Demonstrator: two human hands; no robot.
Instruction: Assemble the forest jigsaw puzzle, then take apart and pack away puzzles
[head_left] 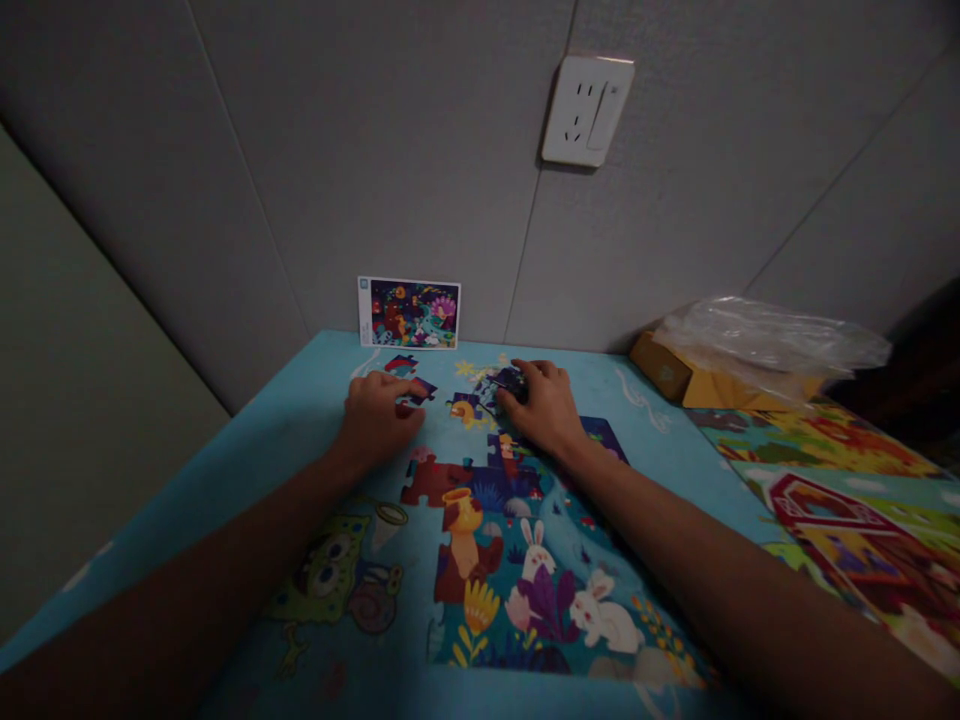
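Note:
A partly assembled jigsaw puzzle (480, 560) with rabbits, flowers and a brown animal lies on the blue table. My left hand (381, 412) is left of its upper edge, fingers closed on a dark puzzle piece (425, 388). Just behind this hand lies another loose piece (402, 366) with red and blue on it. My right hand (546, 402) reaches over the puzzle's top, thumb and fingers closed on a dark puzzle piece (510, 380). Between the hands is a loose piece with a yellow figure (463, 408). My right forearm hides part of the puzzle's right side.
A small picture card (415, 315) leans against the grey wall. At the right, clear plastic wrap (772, 335) rests over a yellow-brown box (664, 370). Nearer is a colourful printed sheet (840, 510). A white socket (588, 110) is on the wall above the printed blue tabletop (300, 400).

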